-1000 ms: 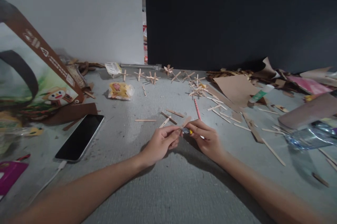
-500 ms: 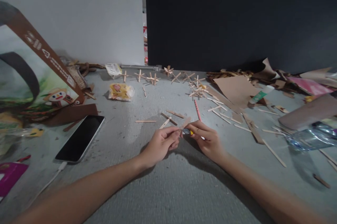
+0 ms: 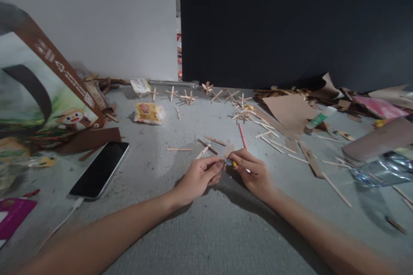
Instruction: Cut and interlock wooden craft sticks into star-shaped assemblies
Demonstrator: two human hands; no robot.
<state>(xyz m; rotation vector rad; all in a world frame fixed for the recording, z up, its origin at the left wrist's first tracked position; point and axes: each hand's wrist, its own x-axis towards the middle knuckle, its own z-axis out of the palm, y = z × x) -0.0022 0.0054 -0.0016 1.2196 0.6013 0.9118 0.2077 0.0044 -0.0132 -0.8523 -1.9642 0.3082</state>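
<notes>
My left hand (image 3: 202, 177) is closed in a pinch, its thumb and forefinger on a thin, light-brown wooden stick (image 3: 229, 150) that points up between the hands. Closed as well, my right hand (image 3: 253, 171) grips a small yellow tool with a grey metal end (image 3: 230, 162), which meets the stick by the left fingertips. Fingers hide most of this tool, so its kind is unclear. A red striped rod (image 3: 242, 135) shows just beyond the right knuckles; whether that hand touches it I cannot tell. Several loose wooden sticks (image 3: 179, 149) lie just past my hands.
Crossed-stick pieces (image 3: 190, 97) stand in a row at the back. More sticks (image 3: 298, 159), brown card (image 3: 287, 111), a glue tube (image 3: 321, 119) and a clear plastic bottle (image 3: 382, 169) lie right. At left are a phone (image 3: 100, 169), a printed bag (image 3: 64, 90) and a yellow packet (image 3: 149, 113).
The metal end of the yellow tool shows more clearly at the stick, which has tilted slightly more upright. Both hands stay in nearly the same place; the whole view has shifted a little.
</notes>
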